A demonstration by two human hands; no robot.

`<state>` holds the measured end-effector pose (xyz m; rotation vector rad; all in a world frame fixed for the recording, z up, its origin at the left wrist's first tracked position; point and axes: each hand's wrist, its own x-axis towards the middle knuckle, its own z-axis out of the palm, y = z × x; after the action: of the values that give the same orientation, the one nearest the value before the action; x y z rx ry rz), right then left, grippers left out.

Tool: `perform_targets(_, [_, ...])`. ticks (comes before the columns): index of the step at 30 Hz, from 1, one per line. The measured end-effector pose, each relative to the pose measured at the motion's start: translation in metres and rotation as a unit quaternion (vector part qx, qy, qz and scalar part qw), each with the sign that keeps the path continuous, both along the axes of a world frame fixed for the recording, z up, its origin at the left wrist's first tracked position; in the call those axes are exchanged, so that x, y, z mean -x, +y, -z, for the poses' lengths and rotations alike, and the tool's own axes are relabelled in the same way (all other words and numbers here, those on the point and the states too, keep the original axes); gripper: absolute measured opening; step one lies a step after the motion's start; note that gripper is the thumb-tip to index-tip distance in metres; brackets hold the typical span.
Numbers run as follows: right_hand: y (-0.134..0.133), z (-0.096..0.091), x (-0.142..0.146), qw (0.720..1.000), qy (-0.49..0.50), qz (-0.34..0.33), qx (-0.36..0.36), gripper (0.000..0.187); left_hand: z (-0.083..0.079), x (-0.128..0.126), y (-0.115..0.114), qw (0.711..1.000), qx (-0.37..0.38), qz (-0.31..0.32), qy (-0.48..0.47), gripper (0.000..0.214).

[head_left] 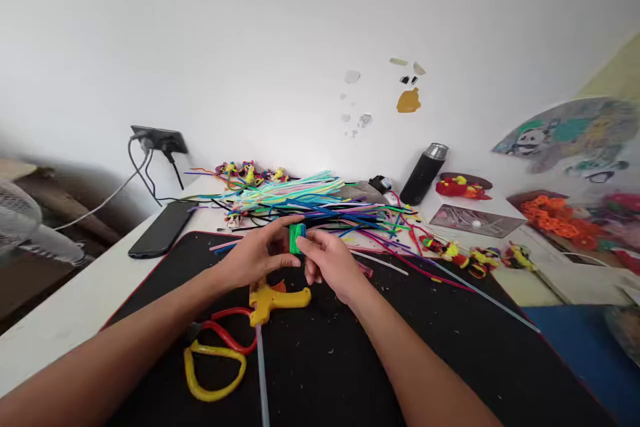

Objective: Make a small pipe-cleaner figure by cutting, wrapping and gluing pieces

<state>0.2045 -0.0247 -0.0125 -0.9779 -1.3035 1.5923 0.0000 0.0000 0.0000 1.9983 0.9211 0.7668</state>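
Observation:
A small green piece with a blue edge [296,238] is held up over the black mat, looking like short pipe cleaners laid side by side. My left hand [255,253] has its index finger along the top and its thumb along the bottom of it. From the other side my right hand [333,260] pinches the piece, thumb on its front; the fingers behind are partly hidden. Below the hands lies a yellow glue gun [273,300] with a clear glue stick [262,373] in it. Scissors with red and yellow handles [215,373] rest beside it.
Behind my hands are heaped many coloured pipe cleaners [310,193]. A phone [163,230] lies at left, and a black flask [424,173] leans at back right. Small yellow-and-red pipe-cleaner figures [455,253] line the right side. A fan [20,220] stands far left.

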Motion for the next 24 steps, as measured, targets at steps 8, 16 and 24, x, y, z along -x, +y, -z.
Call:
perform_targets(8, [0.0, -0.0035, 0.0024, 1.0, 0.01, -0.002, 0.01, 0.051, -0.0002, 0.0017, 0.0022, 0.999, -0.038, -0.022, 0.023, 0.059])
perform_targets(16, [-0.0007, -0.0016, 0.004, 1.0, 0.016, -0.016, 0.004, 0.053, -0.0044, 0.0015, 0.0013, 0.996, -0.056, -0.052, 0.045, 0.055])
perform_targets(24, [-0.0002, -0.0019, 0.0024, 1.0, -0.008, -0.014, 0.0, 0.048, -0.0021, 0.0006, -0.0008, 0.999, -0.033, -0.027, 0.032, 0.064])
